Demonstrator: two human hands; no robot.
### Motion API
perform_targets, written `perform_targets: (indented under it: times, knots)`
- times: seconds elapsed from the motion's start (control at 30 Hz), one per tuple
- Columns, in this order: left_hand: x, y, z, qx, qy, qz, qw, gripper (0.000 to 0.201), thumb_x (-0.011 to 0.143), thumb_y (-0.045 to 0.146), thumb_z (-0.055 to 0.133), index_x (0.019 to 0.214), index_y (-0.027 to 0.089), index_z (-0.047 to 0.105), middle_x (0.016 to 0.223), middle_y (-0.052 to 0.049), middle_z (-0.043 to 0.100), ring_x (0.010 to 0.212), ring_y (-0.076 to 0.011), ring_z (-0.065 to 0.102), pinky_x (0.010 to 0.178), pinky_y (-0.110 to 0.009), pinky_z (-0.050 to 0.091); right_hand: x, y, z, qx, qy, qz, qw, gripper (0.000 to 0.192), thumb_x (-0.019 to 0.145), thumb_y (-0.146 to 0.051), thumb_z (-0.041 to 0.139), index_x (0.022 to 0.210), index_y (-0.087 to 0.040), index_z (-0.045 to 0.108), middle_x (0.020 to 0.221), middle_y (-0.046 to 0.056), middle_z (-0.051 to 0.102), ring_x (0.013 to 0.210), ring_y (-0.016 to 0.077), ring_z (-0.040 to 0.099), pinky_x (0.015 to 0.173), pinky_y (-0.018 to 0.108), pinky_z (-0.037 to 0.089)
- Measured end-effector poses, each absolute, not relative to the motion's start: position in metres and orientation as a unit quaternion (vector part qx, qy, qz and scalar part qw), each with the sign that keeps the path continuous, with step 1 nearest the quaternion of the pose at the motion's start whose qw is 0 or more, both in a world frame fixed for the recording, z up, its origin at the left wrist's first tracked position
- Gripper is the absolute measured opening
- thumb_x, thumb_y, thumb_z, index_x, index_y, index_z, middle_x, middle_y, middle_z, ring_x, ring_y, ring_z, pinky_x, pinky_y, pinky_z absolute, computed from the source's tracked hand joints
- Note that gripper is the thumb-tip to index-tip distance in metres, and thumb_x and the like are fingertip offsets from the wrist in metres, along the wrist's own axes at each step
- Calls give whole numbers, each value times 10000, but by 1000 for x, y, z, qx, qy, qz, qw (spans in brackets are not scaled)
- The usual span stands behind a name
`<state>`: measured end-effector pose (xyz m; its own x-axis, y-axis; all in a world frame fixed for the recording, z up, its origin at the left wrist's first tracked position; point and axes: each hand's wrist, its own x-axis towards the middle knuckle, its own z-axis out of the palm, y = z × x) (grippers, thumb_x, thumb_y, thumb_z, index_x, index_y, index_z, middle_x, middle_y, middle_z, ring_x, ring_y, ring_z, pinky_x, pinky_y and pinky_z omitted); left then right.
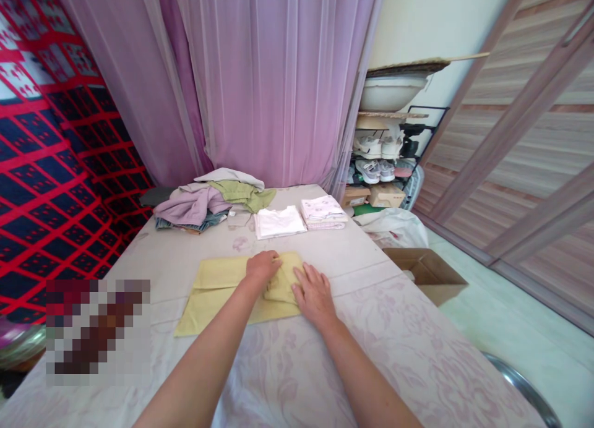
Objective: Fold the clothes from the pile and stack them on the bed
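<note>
Garment under both hands (218, 292): pale yellow, plain. Table cover (394, 329): off-white with faint pink floral print. Folded stack, centre rear (279, 221): white. Folded stack beside it (323, 211): white with small pink print. Loose heap (208, 202): lilac, olive green, grey, some blue. Curtain (278, 75): sheer pink-mauve. Wall hanging (51, 156): red grid on navy. Box (429, 273): brown cardboard.
</note>
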<state>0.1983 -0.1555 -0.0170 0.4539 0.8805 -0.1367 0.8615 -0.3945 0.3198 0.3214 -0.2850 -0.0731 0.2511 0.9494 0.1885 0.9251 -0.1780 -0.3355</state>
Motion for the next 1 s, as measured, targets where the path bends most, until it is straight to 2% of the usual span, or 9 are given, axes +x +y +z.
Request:
perform_targets:
  times: [0.13,0.23,0.3,0.37,0.47,0.57,0.63,0.77,1.0]
  knots:
    - [200,-170,-21,836,528,59,137,362,842,315,496,1181,231,590,1235,-117,609,1147,-277,544,960,-421,386,316,-285,-65,-774,-609,51,165,447,924,-369,377,1351,-287,478,1484,75,365,1361,237,301,1096,455,179]
    - [207,-180,-25,887,440,110,89,426,876,238,417,1288,210,518,1396,-96,486,1308,-255,395,1102,-434,227,316,-286,-65,-773,-611,50,165,455,926,-373,370,1360,-278,467,1488,77,358,1365,237,293,1096,452,170]
    - [211,-184,-32,918,370,102,98,448,905,273,372,1333,196,481,1441,-79,438,1357,-241,330,1137,-422,168,319,-288,-65,-773,-610,56,163,447,924,-372,371,1347,-277,482,1482,71,371,1363,242,295,1091,463,168]
    - [213,-186,-43,925,348,79,130,481,926,353,343,1368,191,442,1466,-76,402,1379,-239,294,1143,-423,162,324,-291,-65,-771,-610,58,173,426,924,-350,370,1321,-282,505,1445,56,430,1344,238,324,1084,462,178]
    - [212,-186,-56,918,361,80,141,517,937,406,303,1397,191,404,1487,-76,364,1396,-236,258,1148,-434,141,335,-298,-61,-779,-593,48,201,375,915,-295,381,1237,-256,569,1303,51,576,1231,204,456,1032,377,268]
    - [211,-185,-60,918,362,86,138,520,939,408,294,1401,194,400,1488,-75,363,1395,-232,261,1150,-435,134,340,-302,-53,-818,-539,55,193,328,905,-298,396,1136,-220,616,1090,65,683,1012,183,590,866,294,378]
    - [211,-185,-60,917,363,88,139,515,936,411,306,1399,208,403,1485,-72,368,1389,-232,274,1147,-439,143,338,-302,-46,-835,-517,87,167,325,911,-354,382,1062,-228,642,964,61,713,880,180,633,746,276,398]
    - [211,-184,-63,911,369,110,150,495,934,414,327,1381,228,427,1470,-66,397,1380,-223,298,1148,-435,148,330,-302,-39,-831,-519,146,136,352,881,-471,419,948,-224,660,874,72,720,799,197,650,631,269,371]
    - [202,-184,-62,894,382,187,144,472,937,374,324,1354,195,456,1456,-84,416,1365,-212,323,1142,-429,188,324,-299,-40,-823,-505,174,192,238,845,-371,475,880,-208,645,799,35,696,702,160,611,556,237,317]
